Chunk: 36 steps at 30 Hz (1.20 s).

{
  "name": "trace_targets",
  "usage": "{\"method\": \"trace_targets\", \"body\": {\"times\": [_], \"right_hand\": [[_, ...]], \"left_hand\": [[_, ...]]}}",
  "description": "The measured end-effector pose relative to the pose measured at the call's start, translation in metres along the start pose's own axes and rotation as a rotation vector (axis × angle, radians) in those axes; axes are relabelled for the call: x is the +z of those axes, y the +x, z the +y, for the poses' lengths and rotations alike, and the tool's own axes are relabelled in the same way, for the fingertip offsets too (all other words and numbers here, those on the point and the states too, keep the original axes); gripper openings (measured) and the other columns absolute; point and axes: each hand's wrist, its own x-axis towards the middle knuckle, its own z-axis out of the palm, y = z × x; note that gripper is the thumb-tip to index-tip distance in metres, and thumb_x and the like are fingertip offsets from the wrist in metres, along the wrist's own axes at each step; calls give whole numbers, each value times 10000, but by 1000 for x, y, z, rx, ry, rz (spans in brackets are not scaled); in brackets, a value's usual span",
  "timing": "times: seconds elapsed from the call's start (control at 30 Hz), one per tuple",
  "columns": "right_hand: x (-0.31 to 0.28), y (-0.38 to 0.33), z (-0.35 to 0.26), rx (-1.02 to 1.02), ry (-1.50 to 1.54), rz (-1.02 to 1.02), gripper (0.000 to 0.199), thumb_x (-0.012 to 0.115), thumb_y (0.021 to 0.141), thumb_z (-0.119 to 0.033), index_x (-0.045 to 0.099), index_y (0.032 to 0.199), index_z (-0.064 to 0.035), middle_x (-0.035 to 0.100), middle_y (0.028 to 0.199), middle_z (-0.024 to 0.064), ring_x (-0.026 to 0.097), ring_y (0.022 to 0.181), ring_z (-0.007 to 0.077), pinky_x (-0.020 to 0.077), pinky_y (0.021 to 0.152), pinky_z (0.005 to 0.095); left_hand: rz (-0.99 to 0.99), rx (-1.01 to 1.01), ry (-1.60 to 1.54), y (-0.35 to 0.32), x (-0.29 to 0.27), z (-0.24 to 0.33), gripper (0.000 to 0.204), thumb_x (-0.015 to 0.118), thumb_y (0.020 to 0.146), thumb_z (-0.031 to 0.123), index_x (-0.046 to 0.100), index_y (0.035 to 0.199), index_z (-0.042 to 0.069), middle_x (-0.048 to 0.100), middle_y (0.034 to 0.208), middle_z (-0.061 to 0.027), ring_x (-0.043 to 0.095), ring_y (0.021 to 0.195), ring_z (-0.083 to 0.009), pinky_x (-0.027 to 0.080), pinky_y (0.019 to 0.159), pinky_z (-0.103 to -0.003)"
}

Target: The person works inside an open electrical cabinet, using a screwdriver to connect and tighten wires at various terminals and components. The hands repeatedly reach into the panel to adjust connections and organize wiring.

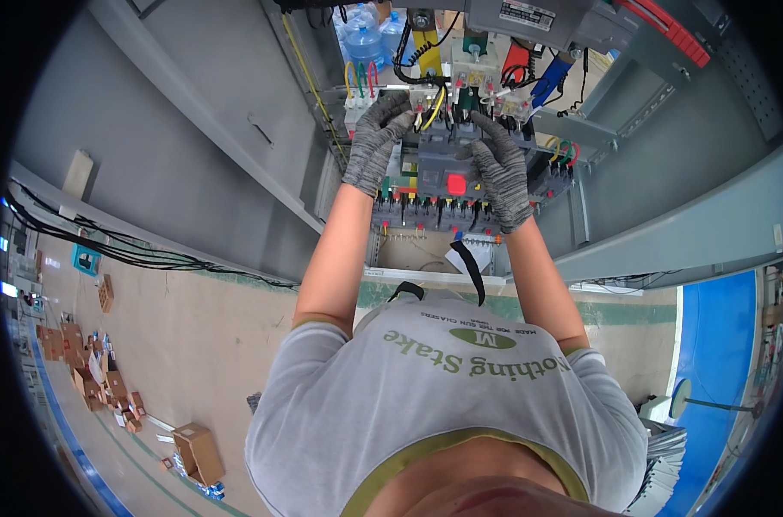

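Observed near 12 o'clock in the head view: left hand point(379, 142), gloved in grey knit, fingers bent beside a white component point(354, 106) with yellow, green and red wire loops point(372, 79). Cannot tell from this angle whether gripping anything. Recorded between 1 and 2 o'clock: right hand point(497, 168), gloved alike, thumb and forefinger spread apart over the right side of a dark grey circuit breaker point(436, 162). Cannot tell whether touching the casing. Breaker located near 1 o'clock, between both hands, with a red square button point(456, 183) toward its own 6 o'clock. Noted beyond, toward 12 o'clock: yellow wire point(437, 108) and yellow busbar point(429, 59). Noted toward 1 o'clock: red busbar point(514, 60) and blue busbar point(550, 84). Found below the breaker: row of smaller breakers point(422, 213). All enclosed by a grey metal cabinet point(211, 103). Also logged, between 7 and 8 o'clock: open cardboard box point(204, 455) on the floor point(211, 345).
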Motion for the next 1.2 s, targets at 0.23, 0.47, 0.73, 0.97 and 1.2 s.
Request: {"method": "trace_targets", "body": {"times": [0.23,0.47,0.73,0.97,1.2], "right_hand": [[-6,-13,16,21,-33,13,321,485,917,-83,498,1233,-34,630,781,55,545,564,58,454,523,187],[5,-19,6,58,-8,57,280,445,925,-65,505,1188,12,630,791,87,558,606,82,470,550,211],[5,-22,12,41,-42,84,240,489,924,-114,568,1127,-15,634,808,55,557,628,52,479,559,190],[10,-18,17,45,-55,110,202,484,915,-75,573,1082,-4,618,779,62,582,686,96,479,579,236],[16,4,8,317,285,148,232,528,901,-143,565,1099,-28,637,772,75,571,552,89,438,477,190]], "left_hand": [[20,31,62,9,-1,-14,433,675,760,-3,514,1160,-37,613,1004,-94,584,913,-153,488,812,-261],[-52,-69,-184,7,-16,-23,272,587,872,72,558,1132,2,626,1001,-76,605,839,-127,525,694,-244],[-136,-318,-38,-9,-9,-5,184,575,893,172,602,987,16,664,810,-97,611,627,-112,485,523,-208],[-162,-294,194,-1,-7,1,160,575,872,191,625,869,40,585,659,-9,481,506,-53,357,441,-192],[-203,-376,44,4,-7,-4,158,562,880,168,613,932,27,590,670,-26,460,490,-56,343,416,-190]]}}
